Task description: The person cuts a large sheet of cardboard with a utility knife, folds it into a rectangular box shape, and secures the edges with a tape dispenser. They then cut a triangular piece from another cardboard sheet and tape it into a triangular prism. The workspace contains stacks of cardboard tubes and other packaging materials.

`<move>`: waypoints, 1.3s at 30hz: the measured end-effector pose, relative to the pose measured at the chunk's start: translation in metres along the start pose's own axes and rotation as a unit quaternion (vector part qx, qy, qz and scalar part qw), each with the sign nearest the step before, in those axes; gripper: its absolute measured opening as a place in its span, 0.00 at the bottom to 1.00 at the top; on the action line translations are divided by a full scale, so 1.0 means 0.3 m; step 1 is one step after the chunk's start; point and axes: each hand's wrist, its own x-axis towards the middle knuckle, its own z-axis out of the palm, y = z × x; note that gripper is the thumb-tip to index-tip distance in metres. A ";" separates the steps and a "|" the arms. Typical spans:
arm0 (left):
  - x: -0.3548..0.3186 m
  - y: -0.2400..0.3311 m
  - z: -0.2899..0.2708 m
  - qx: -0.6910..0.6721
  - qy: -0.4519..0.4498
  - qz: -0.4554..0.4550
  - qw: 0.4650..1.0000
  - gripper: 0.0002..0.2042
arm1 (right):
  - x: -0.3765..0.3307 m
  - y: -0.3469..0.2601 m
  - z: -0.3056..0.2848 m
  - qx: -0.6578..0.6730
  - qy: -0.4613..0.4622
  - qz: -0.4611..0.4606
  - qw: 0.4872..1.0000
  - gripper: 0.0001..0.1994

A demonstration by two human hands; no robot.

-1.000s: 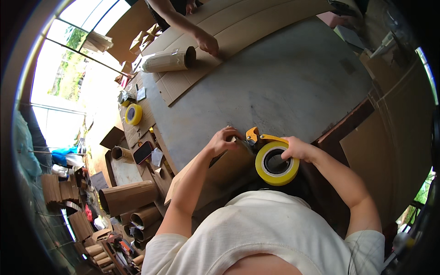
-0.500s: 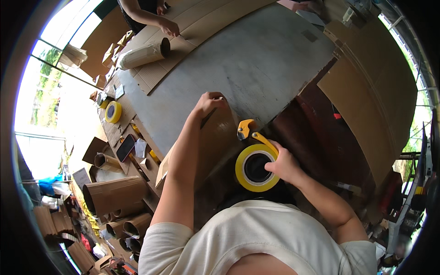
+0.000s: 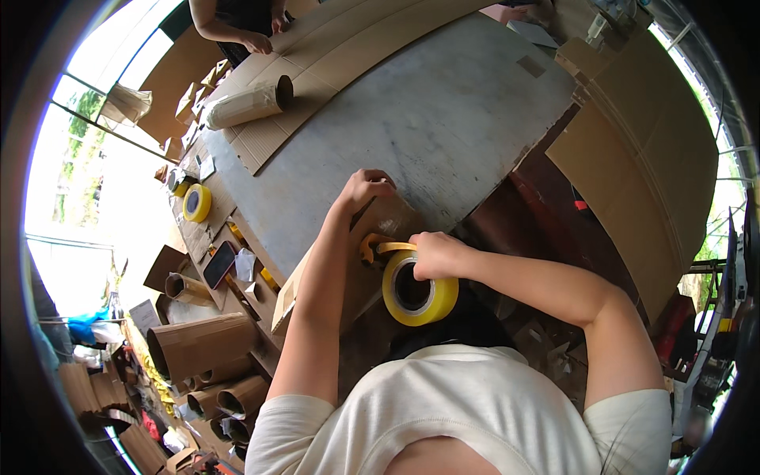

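Observation:
My left hand (image 3: 366, 191) is closed over the far edge of a brown cardboard piece (image 3: 398, 214), which stands at the near edge of the table. Whether that piece is a box or a tube cannot be told, as my left forearm hides part of it. In my right hand (image 3: 439, 255) is a tape dispenser (image 3: 370, 250) with an orange-yellow head and handle, loaded with a wide roll of yellow-edged tape (image 3: 445, 302). The dispenser's head is close against the cardboard's right side; contact is hard to make out.
A grey tabletop (image 3: 427, 127) bears a long cardboard sheet (image 3: 317, 83) and a taped cardboard tube (image 3: 247, 104). Another person's hand (image 3: 257, 43) is at the far left. A spare tape roll (image 3: 196, 203), a phone (image 3: 219, 265) and several tubes (image 3: 202, 342) lie left. Large cardboard (image 3: 633, 158) stands right.
My right hand has brought the tape dispenser left, up to the cardboard piece. My left hand has shifted slightly nearer to me. The other person's hand has moved left.

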 end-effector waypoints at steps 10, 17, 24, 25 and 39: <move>-0.066 0.032 -0.012 0.071 0.062 -0.008 0.995 0.32 | -0.053 0.026 -0.274 -0.281 -0.010 -0.153 0.947 0.22; -0.298 0.169 0.062 0.304 0.126 -0.222 0.918 0.38 | 0.046 0.336 -0.494 -0.108 0.275 -0.027 0.955 0.35; -0.139 0.206 0.118 0.276 0.219 -0.221 0.910 0.28 | 0.255 0.295 -0.559 -0.011 0.409 -0.164 0.898 0.38; -0.138 0.203 0.117 0.273 0.242 -0.206 0.908 0.28 | 0.280 0.274 -0.565 0.006 0.418 -0.178 0.891 0.38; -0.174 -0.052 0.044 -0.116 0.103 -0.065 0.986 0.35 | 0.318 0.209 -0.500 0.037 0.396 -0.242 0.885 0.36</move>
